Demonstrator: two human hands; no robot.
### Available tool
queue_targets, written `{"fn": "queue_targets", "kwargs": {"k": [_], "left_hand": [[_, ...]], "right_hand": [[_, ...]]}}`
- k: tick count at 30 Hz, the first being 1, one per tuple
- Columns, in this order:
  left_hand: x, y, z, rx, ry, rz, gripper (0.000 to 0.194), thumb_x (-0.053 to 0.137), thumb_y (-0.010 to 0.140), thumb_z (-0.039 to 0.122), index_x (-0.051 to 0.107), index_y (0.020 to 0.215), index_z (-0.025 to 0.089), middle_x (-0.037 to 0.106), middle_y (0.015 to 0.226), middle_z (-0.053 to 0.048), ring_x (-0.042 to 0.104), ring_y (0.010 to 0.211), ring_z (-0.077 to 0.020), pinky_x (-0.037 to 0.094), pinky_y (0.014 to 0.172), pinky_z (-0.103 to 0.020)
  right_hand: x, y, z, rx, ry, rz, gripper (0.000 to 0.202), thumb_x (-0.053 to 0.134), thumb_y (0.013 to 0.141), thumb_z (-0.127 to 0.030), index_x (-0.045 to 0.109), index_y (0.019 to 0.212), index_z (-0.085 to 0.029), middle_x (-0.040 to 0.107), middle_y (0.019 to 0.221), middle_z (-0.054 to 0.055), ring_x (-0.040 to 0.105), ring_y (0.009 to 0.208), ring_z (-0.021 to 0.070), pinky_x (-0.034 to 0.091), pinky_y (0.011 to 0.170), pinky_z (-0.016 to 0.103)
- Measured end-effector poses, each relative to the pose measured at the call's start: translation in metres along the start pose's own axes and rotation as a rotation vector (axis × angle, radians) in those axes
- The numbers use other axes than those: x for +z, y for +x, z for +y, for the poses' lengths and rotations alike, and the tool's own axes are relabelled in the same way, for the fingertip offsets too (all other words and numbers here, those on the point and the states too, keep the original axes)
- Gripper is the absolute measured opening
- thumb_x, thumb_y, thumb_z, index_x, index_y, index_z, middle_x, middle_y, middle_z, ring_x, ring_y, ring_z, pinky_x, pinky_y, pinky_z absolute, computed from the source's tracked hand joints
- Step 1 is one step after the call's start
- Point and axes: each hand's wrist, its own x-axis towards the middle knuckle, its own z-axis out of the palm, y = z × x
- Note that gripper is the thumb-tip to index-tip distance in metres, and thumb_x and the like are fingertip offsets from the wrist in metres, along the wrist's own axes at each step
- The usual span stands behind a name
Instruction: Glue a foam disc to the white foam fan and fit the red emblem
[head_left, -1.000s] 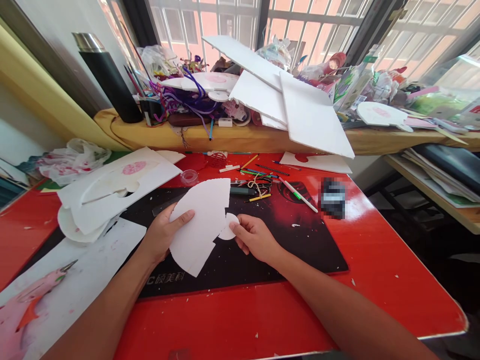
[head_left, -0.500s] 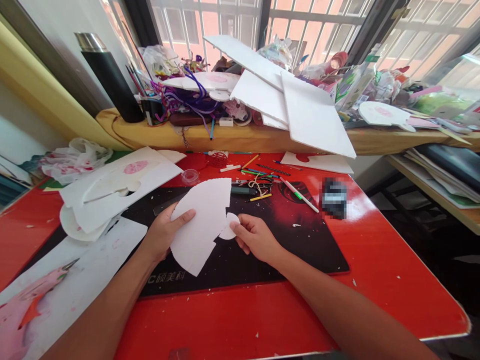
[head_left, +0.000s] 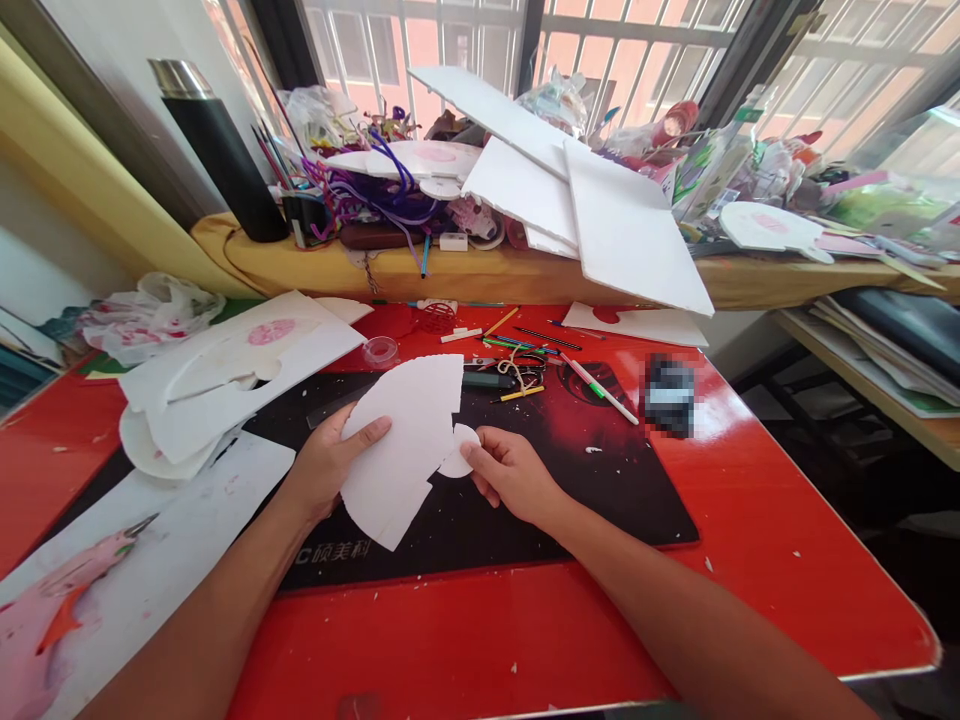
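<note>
A white fan-shaped foam board (head_left: 405, 430) is held up over the black desk mat (head_left: 600, 500). My left hand (head_left: 334, 460) is closed on its curved outer side, thumb on top and fingers mostly hidden beneath. My right hand (head_left: 510, 470) pinches the small round end (head_left: 456, 455) at the fan's inner side between thumb and fingers. This round part looks joined to the fan by a narrow neck. Beyond the fan lie scissors (head_left: 529, 375), a dark green-handled tool (head_left: 487, 381) and several pens (head_left: 600, 388).
A hot glue gun (head_left: 75, 580) lies on a white sheet (head_left: 217, 530) at the left. Cut foam boards (head_left: 240, 390) are stacked behind it. More boards (head_left: 630, 230) lean on the cluttered sill beside a black flask (head_left: 225, 160). A blurred dark object (head_left: 670, 395) sits at right.
</note>
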Motion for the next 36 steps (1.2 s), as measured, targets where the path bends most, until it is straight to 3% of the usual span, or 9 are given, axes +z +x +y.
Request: {"fn": "queue_targets", "kwargs": {"k": [36], "left_hand": [[-0.0023,0.0027,-0.0028,0.007,0.026,-0.014,0.071,0.094,0.069,0.054,0.069,0.125,0.018,0.081,0.103,-0.010,0.076,0.076,-0.0247,0.062,0.061,-0.031]], "right_hand": [[-0.0003,-0.0001,0.0017,-0.005,-0.013,-0.001,0.043,0.062,0.098,-0.059,0.050,0.077,-0.023,0.051,0.051,-0.009,0.041,0.039,0.0079,0.030,0.044,0.022]]}}
